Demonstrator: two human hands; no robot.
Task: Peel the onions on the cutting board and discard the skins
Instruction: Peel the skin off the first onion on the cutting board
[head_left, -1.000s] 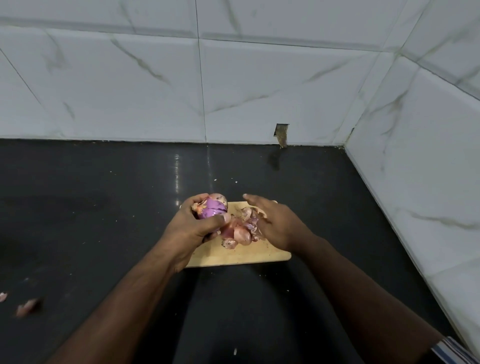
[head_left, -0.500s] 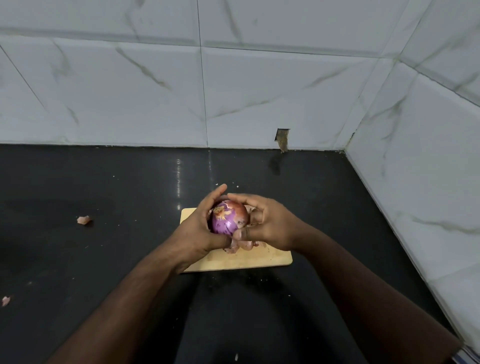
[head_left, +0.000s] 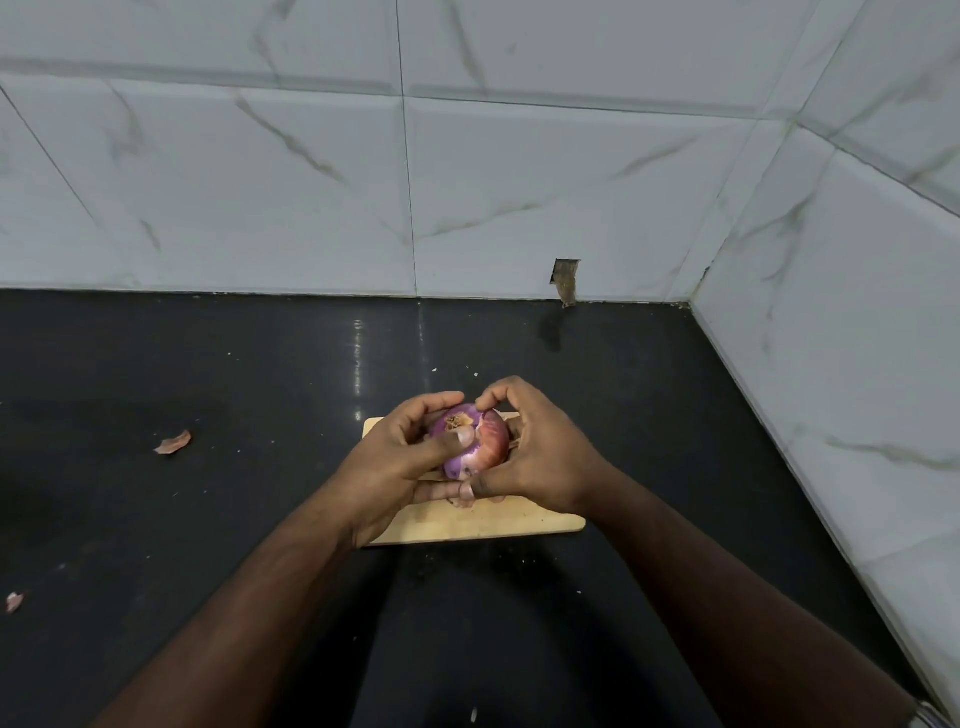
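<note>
A purple onion (head_left: 474, 440) with a reddish patch of dry skin on its right side is held just above the wooden cutting board (head_left: 498, 525). My left hand (head_left: 395, 462) grips it from the left, thumb pressed on its top. From the right, my right hand (head_left: 535, 452) wraps around it, fingers curled over the far side. A few skin scraps (head_left: 462, 501) lie on the board under the hands, mostly hidden.
The board lies on a black countertop (head_left: 208, 519) in a corner of white marble-look tiled walls. Loose skin pieces lie on the counter at the left, one skin piece (head_left: 174, 442) mid-left and another skin piece (head_left: 14, 601) near the left edge.
The right hand has come off the skin pile on the board and joined the left hand on the onion. The onion has been turned between both hands, and the view has shifted slightly.
</note>
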